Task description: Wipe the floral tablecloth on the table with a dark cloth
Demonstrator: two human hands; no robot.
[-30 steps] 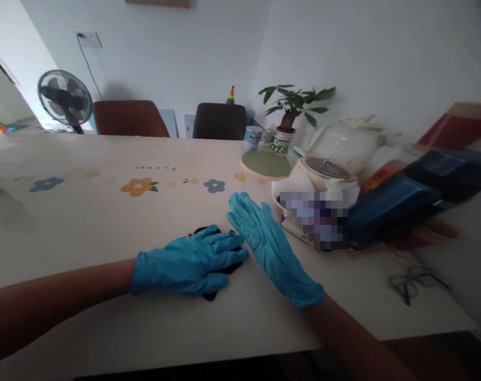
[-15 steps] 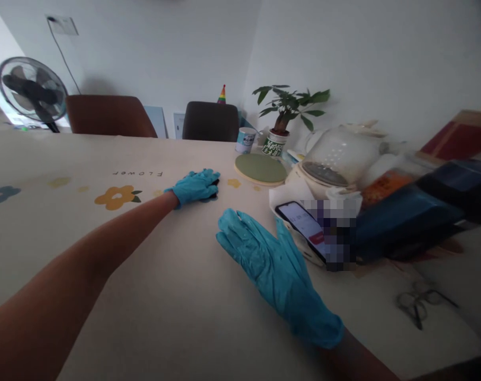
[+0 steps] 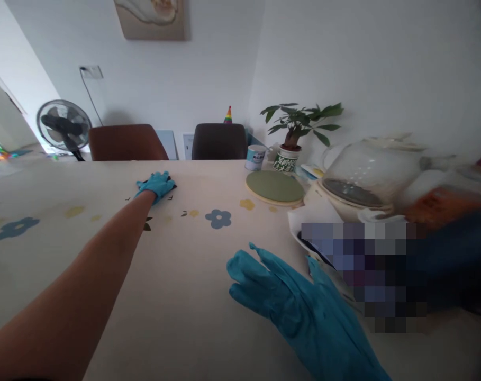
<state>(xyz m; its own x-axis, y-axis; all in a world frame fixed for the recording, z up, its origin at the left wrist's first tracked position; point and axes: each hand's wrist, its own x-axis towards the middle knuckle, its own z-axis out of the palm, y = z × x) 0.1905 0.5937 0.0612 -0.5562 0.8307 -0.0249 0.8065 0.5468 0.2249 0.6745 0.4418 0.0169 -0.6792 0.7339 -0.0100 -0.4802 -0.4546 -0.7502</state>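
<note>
Far out over the pale, flower-printed tablecloth (image 3: 177,296), my left hand (image 3: 156,185) in a blue glove presses down on a dark cloth (image 3: 174,186). Only edges of that cloth show around the fingers. The printed lettering lies partly under this hand. Nearer to me, my right hand (image 3: 288,301), also in a blue glove, holds nothing. Its thumb stands apart from the fingers, and the glove's tips hang loose. It is just left of a white holder whose contents are blurred by pixelation.
A green round mat (image 3: 274,186) lies at the back right, near a can (image 3: 255,157) and a potted plant (image 3: 287,159). A glass kettle (image 3: 367,169) stands along the right side. Two chairs (image 3: 127,143) and a fan (image 3: 64,126) are beyond the table.
My left hand has slid the dark cloth leftward and away across the tablecloth, uncovering a blue printed flower. The view has tilted up; my right hand sits lower in it.
</note>
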